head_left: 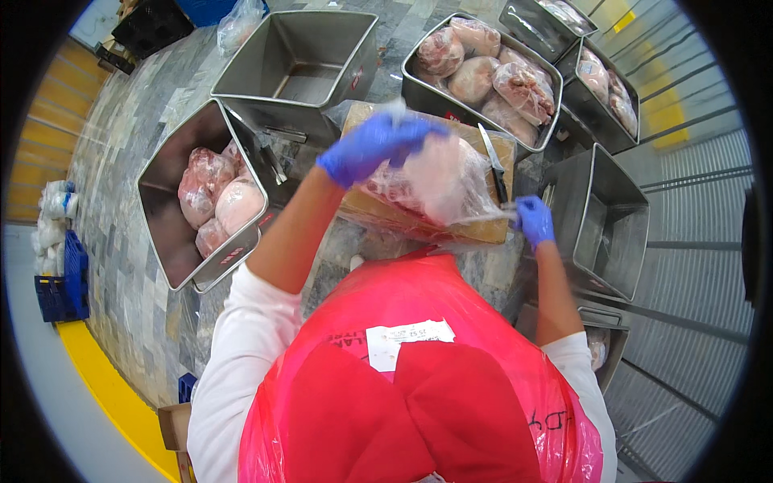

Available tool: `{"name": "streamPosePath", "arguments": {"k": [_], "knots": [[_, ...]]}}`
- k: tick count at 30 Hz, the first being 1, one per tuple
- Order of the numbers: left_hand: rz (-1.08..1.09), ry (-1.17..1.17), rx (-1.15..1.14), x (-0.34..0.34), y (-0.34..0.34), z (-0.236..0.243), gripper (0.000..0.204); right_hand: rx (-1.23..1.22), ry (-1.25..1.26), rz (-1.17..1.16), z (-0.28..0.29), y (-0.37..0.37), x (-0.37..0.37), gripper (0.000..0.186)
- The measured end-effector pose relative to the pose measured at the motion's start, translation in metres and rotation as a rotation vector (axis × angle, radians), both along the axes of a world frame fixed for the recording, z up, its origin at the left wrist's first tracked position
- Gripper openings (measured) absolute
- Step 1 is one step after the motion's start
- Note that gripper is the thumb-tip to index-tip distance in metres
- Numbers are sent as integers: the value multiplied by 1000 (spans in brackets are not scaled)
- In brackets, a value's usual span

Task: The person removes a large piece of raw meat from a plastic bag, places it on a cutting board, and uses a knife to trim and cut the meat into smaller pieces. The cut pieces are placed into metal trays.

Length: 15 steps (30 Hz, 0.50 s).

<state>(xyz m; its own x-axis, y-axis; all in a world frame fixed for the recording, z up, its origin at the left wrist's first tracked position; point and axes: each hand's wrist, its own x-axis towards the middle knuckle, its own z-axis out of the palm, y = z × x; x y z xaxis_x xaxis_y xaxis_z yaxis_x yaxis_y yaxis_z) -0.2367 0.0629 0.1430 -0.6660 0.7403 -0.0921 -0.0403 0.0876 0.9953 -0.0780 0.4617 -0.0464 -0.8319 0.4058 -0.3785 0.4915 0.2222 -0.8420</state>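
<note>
1. Gripping the top of a clear plastic bag with my left hand, blue-gloved fingers closed on the film, I hold it above a wooden cutting board.
2. My right hand, also gloved, pinches the bag's stretched near-right corner; its fingers are narrow and closed on the plastic.
3. Pale raw meat sits inside the bag, which hangs over the middle of the board, just in front of my red apron.
4. A knife lies on the board's right side, blade pointing away, very near my right hand.
5. Metal tubs ring the board: one on the left and one far right hold bagged meat; the far one and the right one look empty.
6. Risks, as I judge them: the thin film could tear under the pull and drop the meat, slick gloves could slip, or my right hand could brush the knife lying so close.
</note>
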Motion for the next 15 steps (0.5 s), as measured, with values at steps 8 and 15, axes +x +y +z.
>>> {"name": "streamPosePath", "arguments": {"k": [8, 15], "knots": [[256, 156, 229, -72, 0, 57, 46, 410, 643, 47, 64, -114, -82, 36], [774, -119, 606, -100, -97, 24, 52, 726, 556, 884, 24, -184, -65, 54]]}}
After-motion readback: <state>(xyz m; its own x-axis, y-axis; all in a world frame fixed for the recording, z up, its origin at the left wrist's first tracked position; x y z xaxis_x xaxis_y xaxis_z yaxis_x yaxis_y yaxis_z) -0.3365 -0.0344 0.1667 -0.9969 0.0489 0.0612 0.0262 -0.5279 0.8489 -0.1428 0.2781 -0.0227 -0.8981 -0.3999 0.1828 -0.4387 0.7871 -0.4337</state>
